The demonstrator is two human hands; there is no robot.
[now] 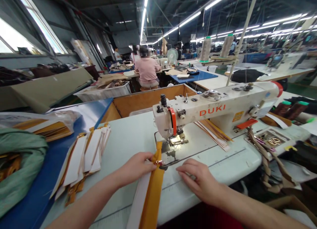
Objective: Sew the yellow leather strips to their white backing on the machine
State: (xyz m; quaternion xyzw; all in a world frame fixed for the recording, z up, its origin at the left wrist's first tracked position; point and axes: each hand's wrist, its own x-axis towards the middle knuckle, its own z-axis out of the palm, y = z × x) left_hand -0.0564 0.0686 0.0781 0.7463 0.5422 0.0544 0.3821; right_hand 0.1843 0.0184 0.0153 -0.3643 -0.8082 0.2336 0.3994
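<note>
My left hand (pixel 135 166) pinches the top of a long mustard-yellow fabric strip (pixel 151 192) backed by a white band, with a small metal fitting (pixel 158 162) at its upper end. The strip runs from the front of the sewing table towards the presser foot (pixel 177 141) of a white DUKI industrial sewing machine (pixel 213 113). My right hand (pixel 195 178) rests on the pale table top (pixel 218 166) to the right of the strip, fingers apart, holding nothing I can see. Its fingertips stop close to the metal fitting.
Several white-and-mustard strips (pixel 83 156) lie on a blue table (pixel 37 192) at left, beside green cloth (pixel 21 159). A tray of metal buckles (pixel 272 140) and a braided strap (pixel 267 166) sit at right. A seated co-worker (pixel 147 70) works farther back.
</note>
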